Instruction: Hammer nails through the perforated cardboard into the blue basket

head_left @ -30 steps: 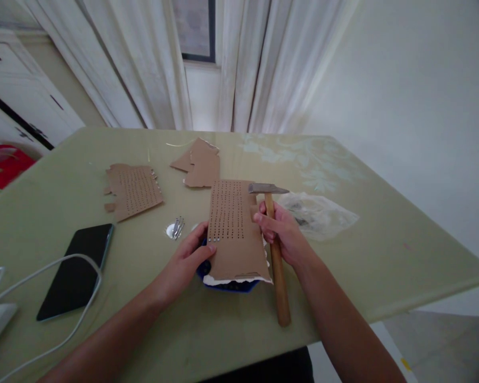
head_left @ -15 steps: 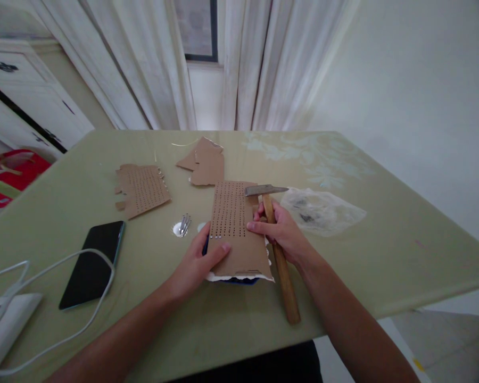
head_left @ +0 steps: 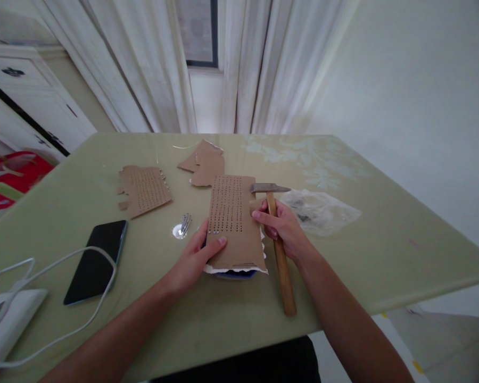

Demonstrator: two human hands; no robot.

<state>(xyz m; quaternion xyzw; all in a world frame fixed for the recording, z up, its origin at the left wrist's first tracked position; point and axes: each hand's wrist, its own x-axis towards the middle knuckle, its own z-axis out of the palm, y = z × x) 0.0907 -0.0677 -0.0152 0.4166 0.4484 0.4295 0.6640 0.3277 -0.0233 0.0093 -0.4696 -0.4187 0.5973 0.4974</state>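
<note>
My left hand (head_left: 193, 250) is closed on the left edge of a punched cardboard piece (head_left: 237, 247), its thumb lying on top. Rows of small holes cover the upper part of the card, and a few nail heads show at the lower left of the rows. Beneath the card, part of a blue object (head_left: 235, 274) peeks out; the rest of it is hidden. A hammer (head_left: 281, 260) with a wooden handle is in my right hand (head_left: 283, 226), the metal head pointing away from me. My right thumb and fingers also meet the card's right edge.
Several nails (head_left: 186, 223) rest on a small round disc left of the card. Another punched cardboard piece (head_left: 146, 189), a torn cardboard scrap (head_left: 208, 167) and a clear plastic bag (head_left: 323, 213) lie farther back. A phone (head_left: 98, 260) and a white cable (head_left: 112, 274) occupy the left.
The card has shifted slightly away from me and to the left. My right thumb has slid from the card's face to its right edge, the hammer still in that hand.
</note>
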